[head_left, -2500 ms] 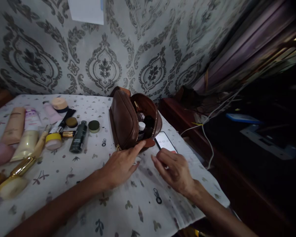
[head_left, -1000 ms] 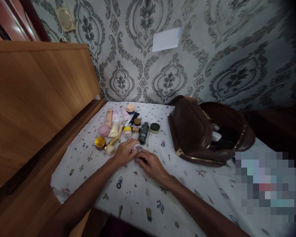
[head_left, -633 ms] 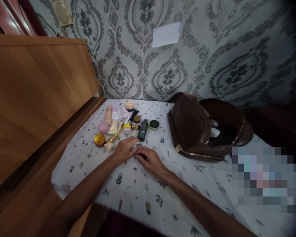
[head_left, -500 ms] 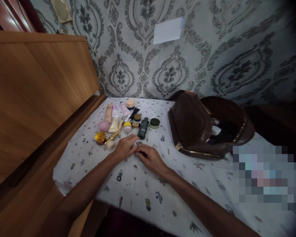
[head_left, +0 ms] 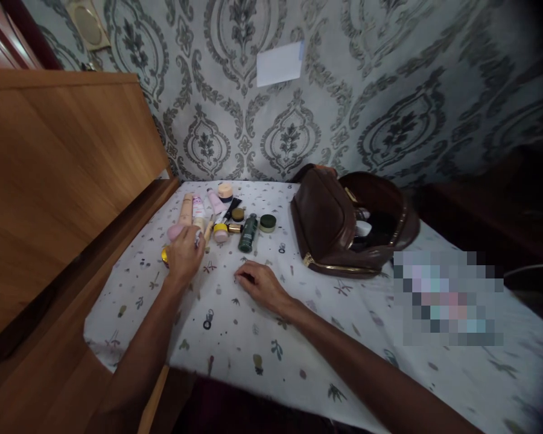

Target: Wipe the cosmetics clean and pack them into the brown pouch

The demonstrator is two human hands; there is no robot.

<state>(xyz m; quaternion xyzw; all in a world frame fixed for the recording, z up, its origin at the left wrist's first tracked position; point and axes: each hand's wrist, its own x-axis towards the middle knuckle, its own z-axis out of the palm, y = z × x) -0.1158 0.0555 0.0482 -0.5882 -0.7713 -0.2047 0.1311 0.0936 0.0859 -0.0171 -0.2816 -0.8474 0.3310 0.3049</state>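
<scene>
My left hand (head_left: 185,253) is over the left part of a group of cosmetics, fingers closed around a small whitish thing (head_left: 198,237) whose kind I cannot make out. It partly covers a gold-lidded jar (head_left: 165,255) and a pink round item (head_left: 174,232). On the cloth to the right lies my right hand (head_left: 263,286), its fingers curled with nothing visible in them. Beyond it are a dark green bottle (head_left: 248,233), a green-lidded jar (head_left: 268,223), and a yellow-lidded jar (head_left: 221,232). A peach tube (head_left: 186,208) and a pale pink tube (head_left: 215,201) lie farther back.
An unzipped brown leather bag (head_left: 321,217) stands right of the cosmetics, with a white item (head_left: 362,228) inside. A blurred-out patch (head_left: 447,298) covers something at the right. A wooden panel (head_left: 72,169) borders the left side. The patterned wall (head_left: 235,120) rises behind the table.
My hands were together in front of the green bottle with the whitish thing between them. My left hand has moved left with it; my right stays on the cloth. The view has shifted right.
</scene>
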